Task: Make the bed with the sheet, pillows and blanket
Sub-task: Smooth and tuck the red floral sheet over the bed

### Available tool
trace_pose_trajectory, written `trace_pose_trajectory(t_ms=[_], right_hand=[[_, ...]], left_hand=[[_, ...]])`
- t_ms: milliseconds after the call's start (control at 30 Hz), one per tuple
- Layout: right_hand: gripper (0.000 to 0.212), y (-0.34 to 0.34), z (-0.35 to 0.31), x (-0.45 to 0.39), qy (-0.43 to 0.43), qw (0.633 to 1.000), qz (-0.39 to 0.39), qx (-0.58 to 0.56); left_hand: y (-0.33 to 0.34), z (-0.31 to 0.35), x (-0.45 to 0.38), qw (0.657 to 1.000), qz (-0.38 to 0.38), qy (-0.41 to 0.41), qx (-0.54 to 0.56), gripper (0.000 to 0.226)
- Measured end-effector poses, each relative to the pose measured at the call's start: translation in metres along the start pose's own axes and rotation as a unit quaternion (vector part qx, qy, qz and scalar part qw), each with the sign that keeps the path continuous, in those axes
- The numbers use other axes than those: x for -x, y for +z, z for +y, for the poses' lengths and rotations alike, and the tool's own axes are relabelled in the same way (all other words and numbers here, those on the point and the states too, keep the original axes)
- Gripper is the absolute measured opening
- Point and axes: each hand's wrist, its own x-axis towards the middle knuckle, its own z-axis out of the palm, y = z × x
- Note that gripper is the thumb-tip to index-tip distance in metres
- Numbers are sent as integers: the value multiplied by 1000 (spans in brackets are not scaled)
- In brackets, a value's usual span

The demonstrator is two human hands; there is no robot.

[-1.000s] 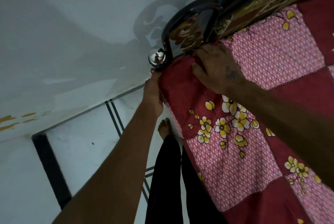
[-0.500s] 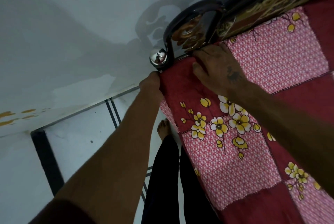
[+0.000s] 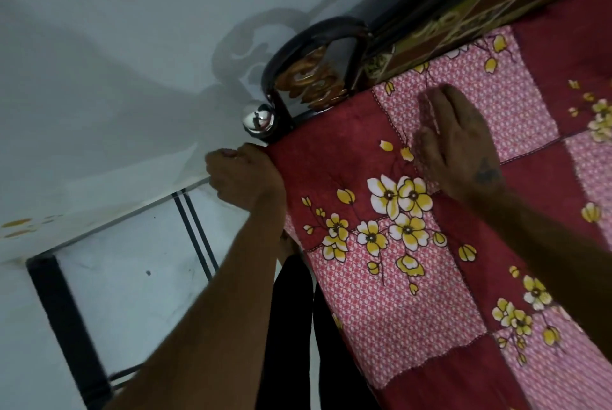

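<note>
A red and pink patchwork sheet with yellow flowers covers the bed and reaches the corner by the headboard. My left hand grips the sheet's edge at that corner, just below the chrome knob, with its fingers curled over the cloth. My right hand lies flat on top of the sheet, fingers straight and pointing toward the headboard. No pillows or blanket are in view.
The dark carved headboard with a chrome knob stands against a white wall. White floor tiles with black lines run along the bed's side, where my dark-trousered legs stand.
My right hand has slid from the bed's corner to the right along the headboard edge and flattened out. My left hand has risen and turned at the corner, still holding the sheet's edge.
</note>
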Motion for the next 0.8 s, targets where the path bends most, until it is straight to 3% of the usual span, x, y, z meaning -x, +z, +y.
trace_pose_trajectory(t_ms=[33, 100, 233, 367, 633, 700, 800], right_hand=[[57, -2, 7, 2, 20, 1000, 4, 9], [60, -5, 21, 2, 64, 998, 13, 18], [62, -5, 47, -1, 91, 995, 9, 36], [63, -11, 83, -11, 106, 993, 6, 56], [65, -52, 172, -57, 133, 988, 5, 75], [65, -65, 194, -77, 144, 987, 7, 77], [58, -81, 219, -104, 123, 988, 7, 98]], left_hand=[[-6, -10, 11, 990, 31, 133, -35, 8], [-16, -19, 44, 948, -21, 318, -21, 5], [-1, -17, 97, 844, -207, 493, -42, 6], [55, 31, 134, 761, -312, 569, -32, 27], [151, 134, 146, 651, -320, 679, -113, 59], [171, 143, 149, 641, -314, 686, -143, 60], [189, 141, 159, 685, -283, 651, -164, 59]])
